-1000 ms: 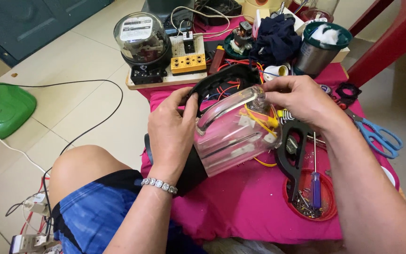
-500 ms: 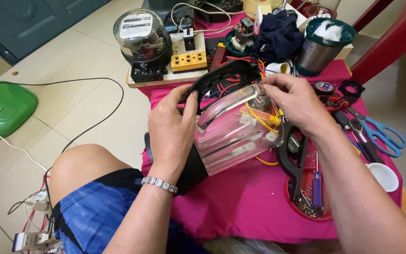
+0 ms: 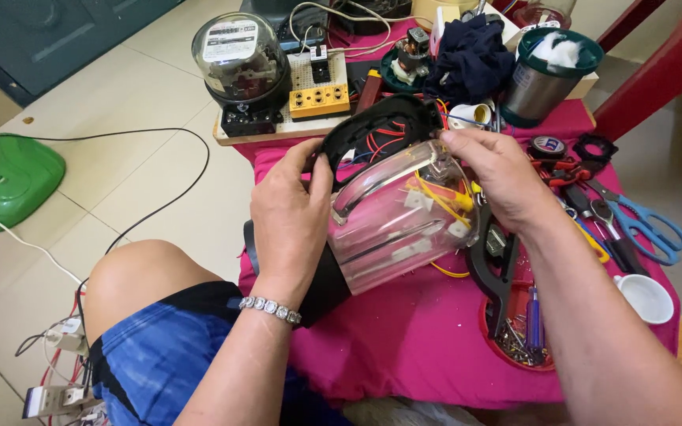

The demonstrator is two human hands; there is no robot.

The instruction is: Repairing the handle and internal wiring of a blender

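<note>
My fingers [image 3: 309, 177] clamp the jar [image 3: 400, 221], both hands; I judge loose wires [image 3: 436, 197] could snag and tear.

Both arms are bare to above the elbow, with no sleeves in view. The left hand [image 3: 290, 225] wears a silver bracelet [image 3: 270, 308] of small square links at the wrist. The right hand [image 3: 499, 177] carries nothing. Blue tie-dye shorts [image 3: 163, 359] with a black hem cover the thigh at near left.
</note>
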